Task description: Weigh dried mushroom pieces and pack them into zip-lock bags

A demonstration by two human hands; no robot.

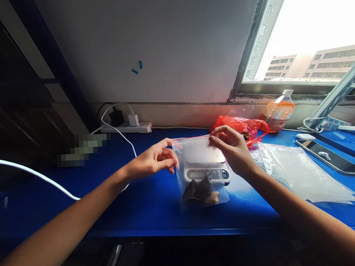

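A clear zip-lock bag (pixel 202 196) with a red strip along its top hangs upright in front of me. Several dark brown dried-looking pieces (pixel 199 190) and a pale tan one (pixel 212 197) lie at its bottom; I cannot make out their kind. My right hand (pixel 232 148) pinches the bag's red top edge near its right corner. At the upper left edge, my left hand (pixel 156 159) has its curled fingers and thumb on the bag. Behind the bag, partly seen through it, a white digital kitchen scale (pixel 225 174) stands on the blue table (pixel 134 213).
Flat clear bags (pixel 299 174) are stacked at right, beside a phone (pixel 334 157) with an earbud on it. A red plastic bag (pixel 230 125) and an orange drink bottle (pixel 279 111) stand by the wall. A power strip (pixel 143 127) with white cables lies at back left.
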